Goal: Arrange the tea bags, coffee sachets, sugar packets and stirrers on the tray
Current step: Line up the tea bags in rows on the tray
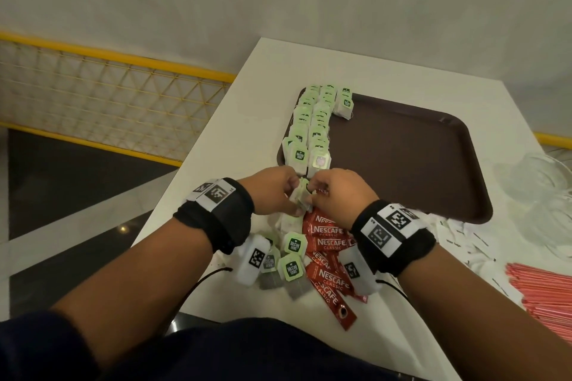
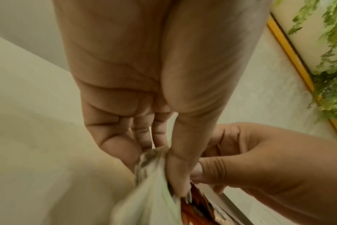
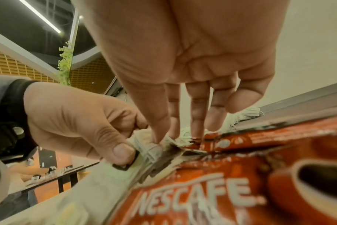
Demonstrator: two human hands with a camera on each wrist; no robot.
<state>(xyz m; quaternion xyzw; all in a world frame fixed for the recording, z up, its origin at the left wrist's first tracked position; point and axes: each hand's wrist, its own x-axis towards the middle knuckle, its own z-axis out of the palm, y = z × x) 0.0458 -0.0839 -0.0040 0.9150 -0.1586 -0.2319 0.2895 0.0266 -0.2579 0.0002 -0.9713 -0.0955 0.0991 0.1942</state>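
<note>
We reach both forearms forward over the table edge, each wrist wrapped in a black band, and bring our hands together knuckle to knuckle. Our left hand [image 1: 272, 192] has its fingers curled downward, the thumb [image 3: 123, 153] pressed flat against the side of a small stack of tea bags [image 1: 299, 198] with the fingers on its other side. Our right hand [image 1: 337, 195] comes in from the other side, palm down, its thumb tip and forefinger pinching the top of the same stack. Its other fingers [image 3: 199, 112] hang down, slightly bent, and the little finger is curled in.
</note>
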